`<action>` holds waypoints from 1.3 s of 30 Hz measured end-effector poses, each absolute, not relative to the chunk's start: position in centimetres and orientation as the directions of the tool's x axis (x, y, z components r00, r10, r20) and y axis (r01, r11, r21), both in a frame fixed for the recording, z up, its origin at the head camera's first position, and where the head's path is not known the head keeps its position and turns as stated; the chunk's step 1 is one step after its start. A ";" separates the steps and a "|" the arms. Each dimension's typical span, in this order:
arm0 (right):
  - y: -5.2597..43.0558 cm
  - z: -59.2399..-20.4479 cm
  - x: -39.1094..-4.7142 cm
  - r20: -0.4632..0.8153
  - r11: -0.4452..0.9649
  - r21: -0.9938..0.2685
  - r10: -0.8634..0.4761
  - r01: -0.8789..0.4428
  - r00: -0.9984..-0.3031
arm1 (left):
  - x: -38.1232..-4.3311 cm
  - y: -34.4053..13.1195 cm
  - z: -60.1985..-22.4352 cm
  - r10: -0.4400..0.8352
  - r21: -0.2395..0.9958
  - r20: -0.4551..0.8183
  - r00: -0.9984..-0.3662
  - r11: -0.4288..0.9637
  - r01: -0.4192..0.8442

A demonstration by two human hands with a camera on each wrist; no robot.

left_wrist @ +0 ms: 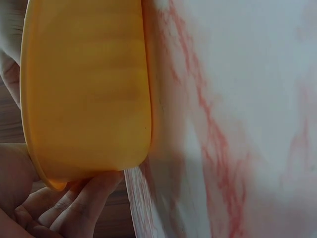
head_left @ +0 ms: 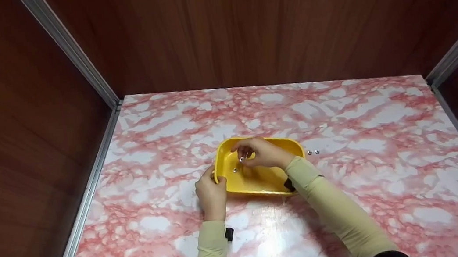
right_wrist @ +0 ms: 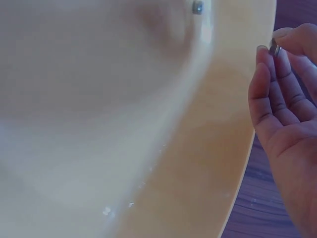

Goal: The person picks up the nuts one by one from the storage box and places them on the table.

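A yellow plastic tub (head_left: 259, 192) stands on the table. My left hand (head_left: 212, 195) grips its left end, thumb over the rim and fingers against the outer wall; in the left wrist view those fingers (left_wrist: 94, 201) press the tub's outside near its base. Above the tub's inside, my right hand (head_left: 263, 154) pinches a small silver metal nut (right_wrist: 275, 48) between thumb and fingertips. A second small nut (head_left: 235, 170) lies on the tub floor, near the left end. It shows in the right wrist view too, as a nut (right_wrist: 197, 7) near the tub wall.
Two more small metal nuts (head_left: 313, 152) lie on the table just right of the tub. The red-and-white marbled tabletop (head_left: 382, 148) is enclosed by dark wooden panels (head_left: 242, 29) at the back and sides, with metal rails (head_left: 89, 173) along the side edges.
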State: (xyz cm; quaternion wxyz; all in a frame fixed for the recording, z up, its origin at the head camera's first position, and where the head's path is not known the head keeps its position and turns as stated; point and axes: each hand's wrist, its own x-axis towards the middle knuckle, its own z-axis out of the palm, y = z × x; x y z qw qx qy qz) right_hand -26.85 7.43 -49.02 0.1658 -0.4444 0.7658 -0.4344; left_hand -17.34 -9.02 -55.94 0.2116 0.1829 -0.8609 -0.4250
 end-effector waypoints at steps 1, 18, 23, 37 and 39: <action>7.5 -48.9 -26.8 0.127 0.231 -0.815 -0.824 -0.532 -0.552 | -17.4 -9.0 -56.0 -0.495 0.808 0.213 -0.843 0.574 -0.133; 8.2 -50.2 -28.0 0.112 0.291 -0.775 -0.810 -0.560 -0.576 | -17.3 -9.0 -56.2 -0.505 0.812 0.199 -0.840 0.565 -0.147; 8.4 -49.7 -27.9 0.118 0.291 -0.766 -0.813 -0.573 -0.571 | -17.3 -9.1 -56.2 -0.500 0.833 0.187 -0.845 0.537 -0.134; 9.2 -46.2 -26.1 0.200 0.211 -0.770 -0.816 -0.602 -0.543 | -17.2 -9.0 -55.9 -0.507 0.831 0.170 -0.845 0.534 -0.153; 9.5 -45.3 -25.7 0.191 0.217 -0.770 -0.819 -0.601 -0.541 | -17.2 -8.9 -55.9 -0.506 0.833 0.164 -0.847 0.531 -0.155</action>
